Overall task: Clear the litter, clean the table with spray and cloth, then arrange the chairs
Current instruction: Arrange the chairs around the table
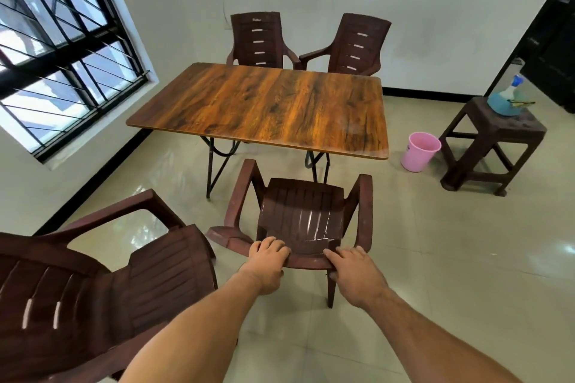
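Note:
A brown plastic chair (303, 214) stands in front of me, facing the wooden table (264, 109), its seat near the table's front edge. My left hand (267, 261) grips the top of its backrest on the left side. My right hand (354, 270) grips the same top edge on the right. The backrest shows a crack near its top. A second brown chair (93, 289) stands at my lower left. Two more brown chairs (258, 40) (354, 47) stand behind the table by the far wall.
A pink bucket (420, 151) sits on the tiled floor right of the table. Beside it a brown stool (494, 146) carries a spray bottle (515, 85) and a blue cloth (502, 102). A barred window (59, 40) fills the left wall.

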Demonstrator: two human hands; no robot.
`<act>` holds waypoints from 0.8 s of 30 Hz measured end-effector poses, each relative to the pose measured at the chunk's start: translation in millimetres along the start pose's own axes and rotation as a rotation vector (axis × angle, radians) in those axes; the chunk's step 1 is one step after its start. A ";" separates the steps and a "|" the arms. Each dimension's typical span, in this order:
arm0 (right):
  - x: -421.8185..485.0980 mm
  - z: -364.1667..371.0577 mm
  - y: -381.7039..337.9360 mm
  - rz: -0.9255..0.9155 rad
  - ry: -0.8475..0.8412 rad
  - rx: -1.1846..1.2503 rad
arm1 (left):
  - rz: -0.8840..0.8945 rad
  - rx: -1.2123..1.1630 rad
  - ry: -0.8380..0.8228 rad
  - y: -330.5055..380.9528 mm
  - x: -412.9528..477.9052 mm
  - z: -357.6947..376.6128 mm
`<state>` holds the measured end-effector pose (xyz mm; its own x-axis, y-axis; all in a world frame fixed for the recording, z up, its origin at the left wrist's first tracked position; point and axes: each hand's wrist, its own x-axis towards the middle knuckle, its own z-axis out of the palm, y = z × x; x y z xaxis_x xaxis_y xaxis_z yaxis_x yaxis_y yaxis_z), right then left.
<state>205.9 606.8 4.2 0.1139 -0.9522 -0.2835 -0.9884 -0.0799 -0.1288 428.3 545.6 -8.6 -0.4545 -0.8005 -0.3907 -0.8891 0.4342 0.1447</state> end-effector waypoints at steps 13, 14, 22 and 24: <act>15.4 8.8 -175.6 -0.266 0.227 -0.050 | -0.151 0.020 0.241 -111.9 -128.5 4.0; 15.8 11.8 -198.4 -0.284 0.227 -0.051 | -0.182 0.018 0.253 -130.1 -144.0 4.8; 10.1 36.9 -447.2 -0.477 0.231 -0.014 | -0.422 -0.042 0.289 -299.5 -326.9 38.5; 10.5 42.5 -496.6 -0.519 0.236 0.003 | -0.489 -0.060 0.271 -332.4 -356.5 50.4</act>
<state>702.1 649.1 24.9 0.5592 -0.8282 0.0375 -0.8083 -0.5548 -0.1972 888.6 707.5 36.8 0.0211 -0.9835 -0.1794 -0.9977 -0.0324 0.0600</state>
